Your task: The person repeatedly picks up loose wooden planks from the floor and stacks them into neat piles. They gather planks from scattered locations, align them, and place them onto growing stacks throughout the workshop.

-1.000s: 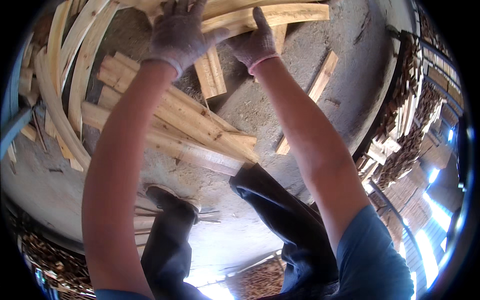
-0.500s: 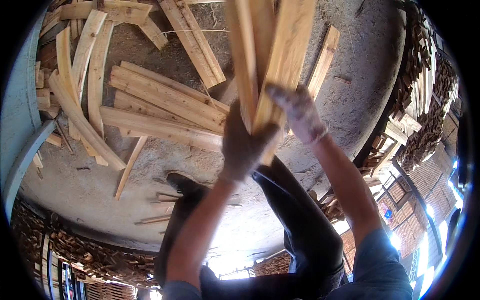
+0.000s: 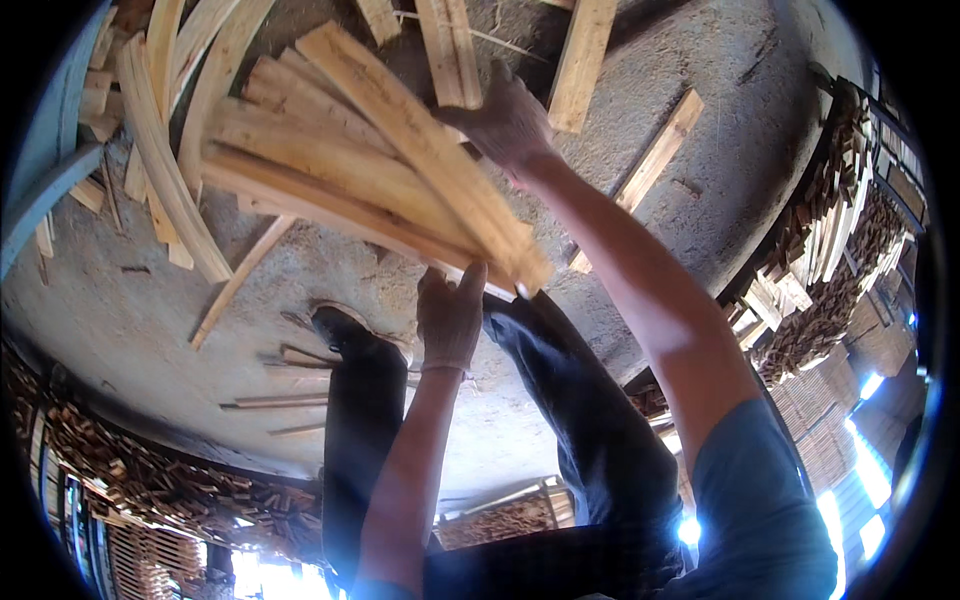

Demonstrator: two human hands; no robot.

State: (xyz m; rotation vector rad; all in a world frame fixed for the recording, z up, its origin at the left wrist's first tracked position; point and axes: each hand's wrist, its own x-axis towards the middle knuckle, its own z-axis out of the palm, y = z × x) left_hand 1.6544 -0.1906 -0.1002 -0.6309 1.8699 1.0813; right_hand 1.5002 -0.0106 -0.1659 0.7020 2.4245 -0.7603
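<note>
My left hand [image 3: 450, 318], in a light work glove, grips the near edge of a wooden board [image 3: 340, 210] at the right end of a stack of boards. A single plank [image 3: 420, 150] lies slantwise across the top of this stack, its near end by my knee. My right hand [image 3: 508, 122], also gloved, is just beyond that plank with fingers spread, holding nothing; whether its thumb touches the plank I cannot tell. Under the slanting plank, wide boards [image 3: 300, 150] fan out, slightly blurred.
Curved wooden strips [image 3: 160, 160] lie at the left beside a blue metal frame [image 3: 45, 195]. More planks [image 3: 583, 60] are at the far side, and a narrow one [image 3: 650, 165] rests on the concrete floor to the right. Thin offcuts [image 3: 280, 403] lie near my foot; piled wood [image 3: 840, 220] lines the right.
The boards held upright between both hands now lie on the stack, one slanting across it. My right hand has let go and moved up and left; my left hand has moved down.
</note>
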